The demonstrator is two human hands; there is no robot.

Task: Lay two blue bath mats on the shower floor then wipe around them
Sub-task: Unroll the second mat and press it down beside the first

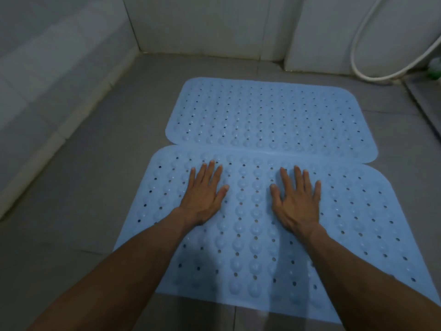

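Both palms are down flat on the near blue bath mat (250, 223), and no brand, label or lettering can be read anywhere on it, only rows of raised bumps and small round drain holes. The left hand (205, 197) lies with its fingers (210, 173) straight and close together, thumb out to the side, gripping nothing, just pressing on the mat. The right hand (297, 201) mirrors it, fingers (298, 177) spread a little and straight, also holding nothing. The two hands sit near each other on the far half of this mat, apart, with a column of bumps between them.

The far blue bath mat (269, 115) lies flat beyond, its near long edge touching the near mat's far edge, the seam running just ahead of the fingertips. Both mats rest on the grey tiled shower floor (83, 187), with bare tile on the left and at the back. White tiled walls (202, 25) close in on the left and the rear. On the right, a white shower hose (355, 56) loops down against the wall, near the far mat's right corner but not touching it. Something green and white (434, 70) shows at the right edge, too blurred to name.
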